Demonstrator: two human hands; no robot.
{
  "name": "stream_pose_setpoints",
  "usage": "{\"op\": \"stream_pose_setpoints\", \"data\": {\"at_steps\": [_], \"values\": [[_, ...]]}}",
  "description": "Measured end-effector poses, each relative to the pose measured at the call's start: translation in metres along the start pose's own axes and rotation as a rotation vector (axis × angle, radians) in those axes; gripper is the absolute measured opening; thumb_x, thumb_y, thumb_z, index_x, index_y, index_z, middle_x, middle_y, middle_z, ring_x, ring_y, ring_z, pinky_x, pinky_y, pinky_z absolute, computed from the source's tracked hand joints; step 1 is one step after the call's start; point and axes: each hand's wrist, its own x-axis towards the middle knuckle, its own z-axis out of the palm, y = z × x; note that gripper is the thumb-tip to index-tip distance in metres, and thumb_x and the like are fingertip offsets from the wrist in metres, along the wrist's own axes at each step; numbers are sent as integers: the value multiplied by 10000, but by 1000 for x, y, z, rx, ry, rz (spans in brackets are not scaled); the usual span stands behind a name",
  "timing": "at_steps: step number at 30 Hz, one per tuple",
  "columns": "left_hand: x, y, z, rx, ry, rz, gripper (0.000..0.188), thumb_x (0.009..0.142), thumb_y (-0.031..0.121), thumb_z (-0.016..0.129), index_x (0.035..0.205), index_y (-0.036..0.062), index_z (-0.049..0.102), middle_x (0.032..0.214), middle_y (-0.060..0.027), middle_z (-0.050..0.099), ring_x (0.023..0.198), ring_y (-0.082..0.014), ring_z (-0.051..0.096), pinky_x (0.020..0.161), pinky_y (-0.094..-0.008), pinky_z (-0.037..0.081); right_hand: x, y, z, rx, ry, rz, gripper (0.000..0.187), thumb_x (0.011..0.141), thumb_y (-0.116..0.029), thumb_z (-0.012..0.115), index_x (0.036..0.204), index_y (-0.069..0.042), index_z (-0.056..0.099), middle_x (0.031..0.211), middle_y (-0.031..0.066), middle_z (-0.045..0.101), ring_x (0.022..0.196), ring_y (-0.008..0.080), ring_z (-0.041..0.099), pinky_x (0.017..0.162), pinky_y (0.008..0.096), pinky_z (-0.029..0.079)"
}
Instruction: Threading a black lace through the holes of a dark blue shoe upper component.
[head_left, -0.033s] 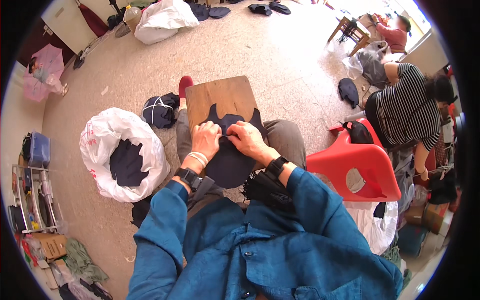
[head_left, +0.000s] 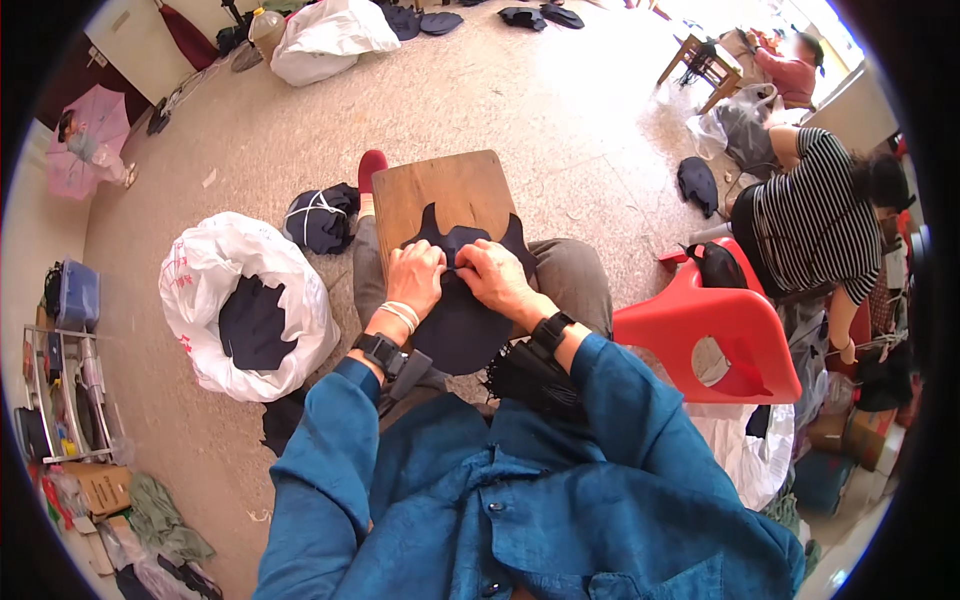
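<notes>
Dark fabric piece (head_left: 462, 310): it is navy, with a scalloped far edge, and it lies on my lap and over the near edge of the wooden board (head_left: 440, 190). It is directly in front of me, in the middle of the scene.
My left hand (head_left: 415, 278): it rests on the left part of the fabric, fingers bent, pinching the cloth near its centre.
My right hand (head_left: 495, 278): it rests on the right part of the fabric, fingers also pinching. The two hands are close together, fingertips almost touching over the same spot.
Thread or needle: something thin is perhaps between my fingertips, but I cannot tell what it is.
Wrists: a black watch (head_left: 378, 349) and pale bracelets (head_left: 400, 315) on the left, a black band (head_left: 551, 329) on the right.
Wooden board: it serves as my surface, laid across my knees and reaching to the far side.
Black bundle (head_left: 525, 375): it lies on my lap, near my right forearm.
White plastic bag (head_left: 250, 300): on the floor to my left, open, with more dark pieces inside.
Tied dark bundle (head_left: 318, 218): on the floor, far left of the board.
Red plastic chair (head_left: 720, 335): just on my right.
Person in striped shirt (head_left: 815, 215): sitting far right, bent over.
Second person (head_left: 790, 65): far right, beside a small wooden stool (head_left: 705, 62).
</notes>
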Motion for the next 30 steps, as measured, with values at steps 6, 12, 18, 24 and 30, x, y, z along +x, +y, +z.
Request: {"op": "stream_pose_setpoints", "data": {"at_steps": [6, 12, 18, 24, 30], "values": [[-10, -10, -13, -181, 59, -101, 90, 812, 213, 712, 781, 132, 688, 879, -44, 614, 955, -249, 599, 838, -406, 381, 1, 0, -2, 4, -46, 50, 139, 794, -129, 733, 868, -76, 628, 864, 118, 621, 905, 341, 626, 794, 445, 503], [-1, 2, -7, -106, -28, -46, 64, 816, 199, 704, 803, 138, 688, 901, -44, 607, 943, -256, 589, 850, -410, 377, 13, 2, -1, -17, -185, 99, 147, 782, -168, 748, 824, -82, 637, 857, 114, 628, 903, 340, 631, 791, 447, 508], [-14, -1, -4, -423, -3, -187, 84, 793, 156, 739, 852, 125, 688, 916, -43, 595, 1007, -270, 585, 874, -413, 398, 14, 7, -4, -18, -234, 14, 137, 791, -153, 730, 811, -68, 625, 829, 128, 624, 889, 354, 628, 775, 461, 502], [-19, -3, -5, -235, 123, -124, 142, 730, 108, 782, 846, 104, 699, 961, -50, 600, 971, -278, 602, 865, -411, 436, 8, 11, -3, 40, -135, -106, 115, 815, -104, 681, 791, -44, 586, 810, 149, 618, 865, 380, 620, 752, 478, 488], [-14, 1, -7, -246, 66, -172, 77, 718, 147, 788, 749, 128, 719, 880, -37, 619, 941, -253, 604, 829, -400, 422, 6, 17, -2, 83, -109, -78, 55, 852, -87, 615, 840, -34, 622, 836, 161, 657, 861, 372, 650, 762, 453, 515]]}}
